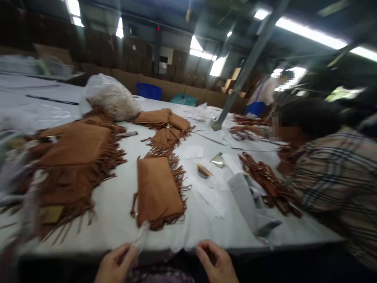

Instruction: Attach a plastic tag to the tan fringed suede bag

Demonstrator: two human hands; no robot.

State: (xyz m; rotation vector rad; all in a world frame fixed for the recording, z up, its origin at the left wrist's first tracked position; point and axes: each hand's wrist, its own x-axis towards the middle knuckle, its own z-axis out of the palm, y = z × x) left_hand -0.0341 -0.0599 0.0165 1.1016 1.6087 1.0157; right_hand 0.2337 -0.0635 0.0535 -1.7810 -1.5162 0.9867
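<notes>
My left hand (pixel 117 264), cut off by the bottom of the view, pinches one clear plastic strip (pixel 142 236) at the near edge of the white table (pixel 113 212); the strip's upper end overlaps the lower left corner of one brown fringed bag (pixel 159 188). My right hand (pixel 218 262), also cut off, is curled with thumb and forefinger close together; I cannot tell whether anything thin is between them. That bag lies flat near the middle of the near edge, fringe towards the right edge. Beyond it, towards the far edge, I count three more brown pieces (pixel 166 136), overlapping, so their outlines are partly hidden. Towards the left edge is a fringed pile (pixel 79 143) whose layers I cannot count, and one stuffed white plastic bag (pixel 110 96) behind it. Towards the right edge I see one grey device (pixel 243 198), one small brown item (pixel 204 170) too blurred to name, and one bundle of brown straps (pixel 269 181), too tangled to count. One co-worker in a plaid shirt (pixel 332 169) leans over the right edge, partly cut off.
</notes>
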